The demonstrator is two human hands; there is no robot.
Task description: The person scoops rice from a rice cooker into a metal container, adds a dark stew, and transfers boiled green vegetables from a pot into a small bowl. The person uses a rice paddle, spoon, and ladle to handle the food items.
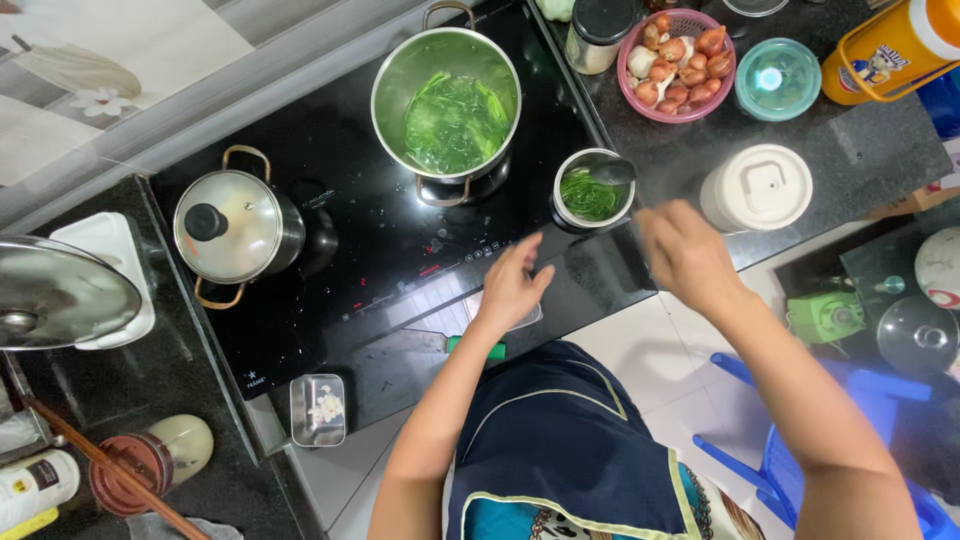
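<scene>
Small bowl of chopped greens (pixel 591 193) is sitting at 11 o'clock of right hand (pixel 685 253), apart. Right fingers are curling loosely, grasping nothing visible; left hand (pixel 512 285) is resting open on cooktop (pixel 340 270), hiding the controls beneath.

You've got bright green greens (pixel 455 120) in a shiny silver pot (pixel 392 75), a pink basket (pixel 628 92), glossy black cooktop (pixel 340 250), teal lid (pixel 778 78), and your navy apron (pixel 560 440).

An orange-yellow jug (pixel 893 45) with a pictured label lies at two o'clock. A white bottle (pixel 35 485) with a dark-printed label lies at eight o'clock. The black cooktop's red-lit touch panel (pixel 420 272) sits near centre. A clear jar (pixel 596 35) with a black lid stands at one o'clock.
</scene>
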